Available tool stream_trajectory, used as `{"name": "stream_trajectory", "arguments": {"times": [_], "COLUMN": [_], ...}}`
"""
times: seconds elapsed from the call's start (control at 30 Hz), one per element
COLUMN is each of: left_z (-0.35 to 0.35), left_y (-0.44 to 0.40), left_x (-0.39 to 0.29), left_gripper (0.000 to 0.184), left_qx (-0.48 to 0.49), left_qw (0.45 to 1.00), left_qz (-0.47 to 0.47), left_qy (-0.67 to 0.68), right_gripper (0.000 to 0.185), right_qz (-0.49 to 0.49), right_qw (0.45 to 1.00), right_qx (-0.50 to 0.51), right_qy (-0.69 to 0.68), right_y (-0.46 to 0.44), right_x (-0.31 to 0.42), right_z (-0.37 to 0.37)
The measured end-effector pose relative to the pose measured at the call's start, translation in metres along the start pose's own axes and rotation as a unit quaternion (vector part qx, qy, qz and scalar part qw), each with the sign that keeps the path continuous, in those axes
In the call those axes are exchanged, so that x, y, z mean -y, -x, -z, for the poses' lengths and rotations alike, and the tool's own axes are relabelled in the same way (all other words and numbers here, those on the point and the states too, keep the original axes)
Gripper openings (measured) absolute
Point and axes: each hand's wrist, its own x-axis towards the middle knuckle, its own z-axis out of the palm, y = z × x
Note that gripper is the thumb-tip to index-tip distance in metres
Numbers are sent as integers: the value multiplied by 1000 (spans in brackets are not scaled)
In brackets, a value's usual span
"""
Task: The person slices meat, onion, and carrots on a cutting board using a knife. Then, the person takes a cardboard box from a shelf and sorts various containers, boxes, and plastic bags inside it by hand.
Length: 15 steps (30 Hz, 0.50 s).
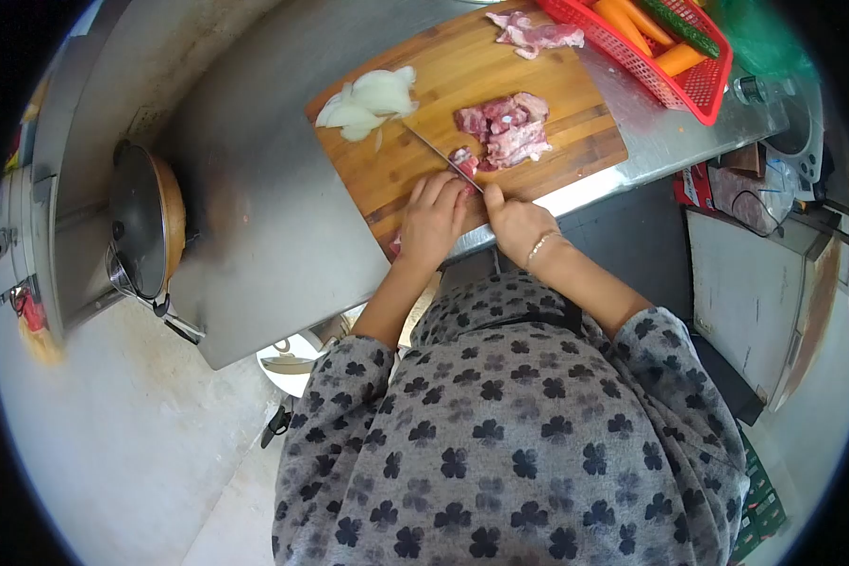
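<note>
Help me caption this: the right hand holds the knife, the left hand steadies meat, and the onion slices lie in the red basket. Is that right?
Not quite: the onion slices lie on the cutting board, not in the red basket, as the head view shows. The right hand holds the knife, and the left hand steadies meat.

A hand could have slid, I saw, along the steel counter (274, 217) left of centre, between pan (140, 222) and cutting board (443, 87), while onion (373, 99), knife (441, 155) and meat (514, 132) blocked a straight run across the board and the red basket (646, 75) walled off the upper right.
</note>
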Motion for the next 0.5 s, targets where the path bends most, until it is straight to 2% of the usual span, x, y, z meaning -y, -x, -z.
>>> {"name": "stream_trajectory", "arguments": {"times": [0.1, 0.13, 0.17, 0.23, 0.27, 0.37, 0.43, 0.5], "left_z": [0, 1, 2, 5, 8, 15, 12, 7], "left_y": [-3, -3, 0, 0, 1, 2, 5, 8], "left_x": [2, 2, 1, 1, -1, -7, -8, -6], "left_gripper": [16, 17, 17, 18, 18, 17, 17, 17], "left_qx": [-10, -12, -14, -31, -32, -35, -35, -37], "left_qw": [1000, 999, 999, 999, 999, 998, 996, 996], "left_qz": [16, 33, 36, -11, -13, -13, 76, 78], "left_qy": [0, -3, -4, -40, -40, -48, 13, 19], "right_gripper": [26, 29, 29, 25, 21, 17, 18, 19], "right_qz": [-18, -53, -51, -27, 32, 20, 18, 17], "right_qw": [1000, 997, 997, 999, 997, 997, 998, 999], "right_qx": [-4, 51, 52, 46, -74, -73, -58, -7], "right_qy": [17, -3, -1, -11, -12, 26, 21, 31], "right_y": [36, 45, 47, 45, 34, 19, 36, 54], "right_x": [-27, -32, -32, -32, -38, -22, -11, -3], "right_z": [-21, -19, -16, -9, -17, 0, 12, 11]}}
